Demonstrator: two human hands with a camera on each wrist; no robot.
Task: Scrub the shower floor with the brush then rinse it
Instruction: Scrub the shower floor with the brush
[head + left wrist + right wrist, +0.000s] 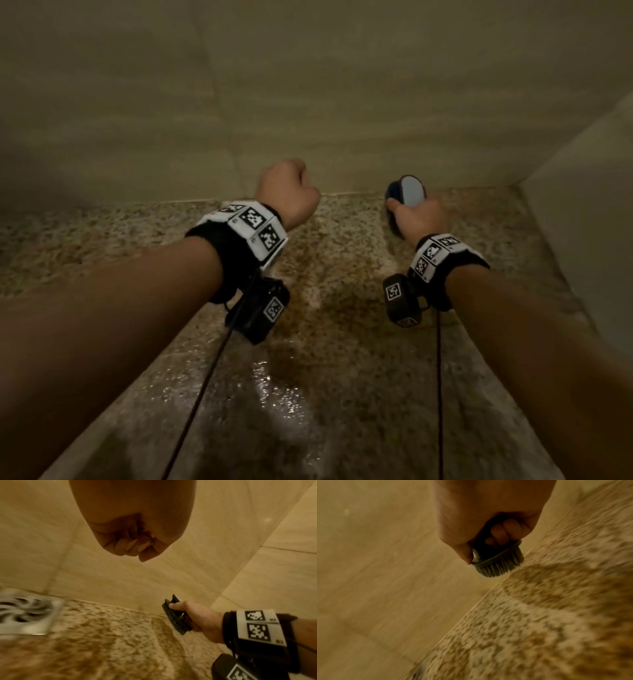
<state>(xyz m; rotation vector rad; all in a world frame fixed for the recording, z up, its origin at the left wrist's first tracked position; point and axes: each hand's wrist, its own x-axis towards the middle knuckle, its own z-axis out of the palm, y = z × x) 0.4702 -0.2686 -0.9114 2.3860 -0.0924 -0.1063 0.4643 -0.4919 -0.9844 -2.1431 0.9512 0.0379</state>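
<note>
**Speckled granite, wet down the middle**

Granite-patterned stone makes up the shower floor [342,274], and we see a dark wet streak running along its centre with glints of water nearer to us. Beige tiled walls [308,102] rise behind and to the right of it.

Our right hand [419,216] grips the brush [407,195] by its handle, with the fingers curled through the loop on the back and the thumb laid along the rim of the base. From the right wrist view, the round head of dark bristles [500,566] sits close to the seam where floor meets back wall; we cannot tell for certain whether the bristle tips touch the stone. From the left wrist view the brush is tilted, bristles facing left and down towards the floor.

Our left hand [291,195] hangs above the floor to the left of the brush, well apart from it. Its fingers [130,546] are curled tight into the palm, thumb folded across, and they hold nothing.

A square metal drain cover [25,614] lies in the floor off to the left, near the back wall, blurred in the left wrist view. Both wrists wear black bands [253,226] with black-and-white square markers, and thin black cables [205,387] trail back from them towards us.
</note>
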